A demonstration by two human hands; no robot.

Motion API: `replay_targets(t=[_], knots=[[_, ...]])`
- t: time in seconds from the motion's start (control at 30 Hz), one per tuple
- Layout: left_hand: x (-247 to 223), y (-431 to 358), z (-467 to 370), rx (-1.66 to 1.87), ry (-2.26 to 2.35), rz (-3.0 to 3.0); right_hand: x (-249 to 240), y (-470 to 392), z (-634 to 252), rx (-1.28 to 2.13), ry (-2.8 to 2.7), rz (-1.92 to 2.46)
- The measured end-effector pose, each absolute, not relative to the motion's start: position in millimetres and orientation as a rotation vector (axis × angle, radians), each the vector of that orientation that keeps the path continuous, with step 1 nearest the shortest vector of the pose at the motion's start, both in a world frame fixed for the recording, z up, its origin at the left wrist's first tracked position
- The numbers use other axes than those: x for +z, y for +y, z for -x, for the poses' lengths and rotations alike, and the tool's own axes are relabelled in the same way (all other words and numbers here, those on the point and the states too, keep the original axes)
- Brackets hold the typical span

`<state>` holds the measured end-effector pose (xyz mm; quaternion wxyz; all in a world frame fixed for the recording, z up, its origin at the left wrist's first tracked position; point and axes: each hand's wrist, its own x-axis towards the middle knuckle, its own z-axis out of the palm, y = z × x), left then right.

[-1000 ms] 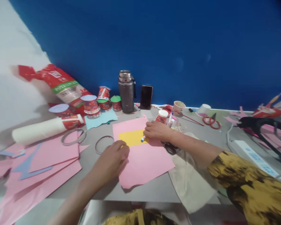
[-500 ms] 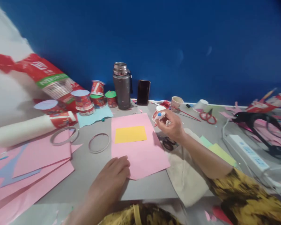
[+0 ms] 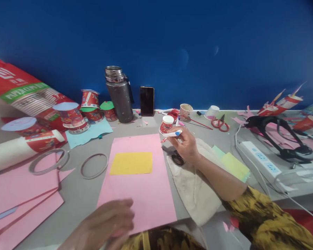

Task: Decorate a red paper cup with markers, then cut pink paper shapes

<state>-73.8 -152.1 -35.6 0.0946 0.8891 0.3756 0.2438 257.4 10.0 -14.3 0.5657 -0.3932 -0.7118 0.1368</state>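
Observation:
My right hand [image 3: 186, 144] is closed round a white marker with a blue end [image 3: 173, 134], held above the right edge of a pink sheet of paper [image 3: 143, 198]. A yellow paper rectangle [image 3: 131, 163] lies on the upper part of that sheet. Over the sheet's lower left corner is my left hand [image 3: 106, 220], somewhat blurred, its fingers stretched out and the thumb apart. Just behind the marker stands a red-patterned paper cup [image 3: 167, 124]. Black-handled scissors [image 3: 177, 158] lie partly hidden under my right hand, by a cream cloth bag [image 3: 193, 184].
Two rings of tape [image 3: 94, 166] and pink sheets [image 3: 28, 194] lie left. Behind stand decorated cups [image 3: 71, 118], a grey thermos [image 3: 119, 99] and a phone [image 3: 147, 101]. Red scissors [image 3: 220, 124], a power strip [image 3: 259, 158] and a black frame-like object [image 3: 284, 139] are right.
The pink sheet with the yellow piece has slid nearer to me, and my left hand has come back with it. The marker has turned from tilted to nearly level. My view has swung right.

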Motion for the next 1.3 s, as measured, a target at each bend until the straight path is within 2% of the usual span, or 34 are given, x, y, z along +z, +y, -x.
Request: replay_targets(t=[0.07, 0.2, 0.33, 0.53, 0.83, 1.13, 1.3], knots=[[-36, -142, 49, 0.764, 1.229, -2.722, -16, 9, -257, 0.347, -1.671, 0.92], [-48, -135, 15, 0.648, 1.146, -3.101, -22, 5, -258, 0.336, -1.671, 0.972], [-57, -142, 18, 0.564, 1.238, -3.154, -27, 4, -257, 0.29, -1.751, 0.942], [-54, -151, 36, 0.551, 1.022, -3.236, -29, 5, -255, 0.057, -2.018, 0.738], [-55, -159, 25, 0.534, 1.104, -3.136, -24, -5, -245, -0.375, -2.346, 0.502], [-59, -150, 22, 0.559, 1.3, -3.009, -40, -4, -237, -0.462, -2.551, 0.457], [-55, -154, 29, 0.573, 1.246, -3.076, -47, -4, -234, -0.475, -2.613, 0.515]])
